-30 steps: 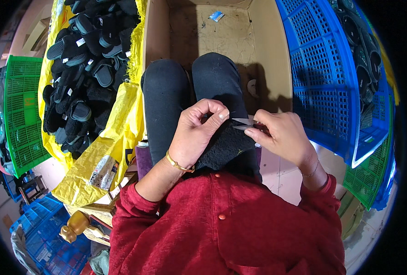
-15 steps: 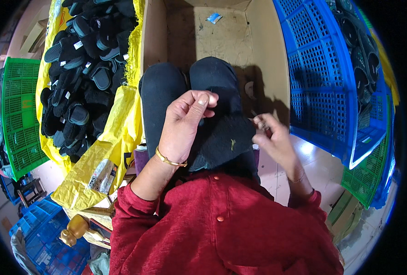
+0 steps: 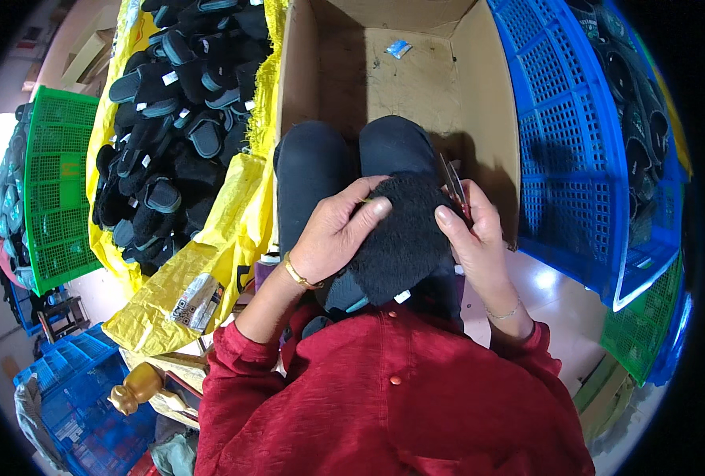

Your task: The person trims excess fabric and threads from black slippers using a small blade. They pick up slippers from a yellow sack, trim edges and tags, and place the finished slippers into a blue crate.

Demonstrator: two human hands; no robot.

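Resting on the lap, a black fuzzy glove [image 3: 404, 238] is clamped in the grip of the left hand [image 3: 338, 234], thumb on top. Small snips [image 3: 454, 184] are held shut in the right hand [image 3: 473, 238] at the glove's right edge. More black gloves [image 3: 174, 119] are piled in a yellow sack [image 3: 237, 230] to the left, beside a cardboard box [image 3: 479, 103].

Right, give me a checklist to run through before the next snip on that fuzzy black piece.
1. Black fuzzy piece rests on the lap, left hand gripping it: ok.
2. Small scissors held in the right hand: ok.
3. Blades open or closed: cannot tell.
4. Left fingertips apart from the blades: ok.
5. Loose thread to cut visible: cannot tell.
6. Cardboard box open in front of the knees: ok.
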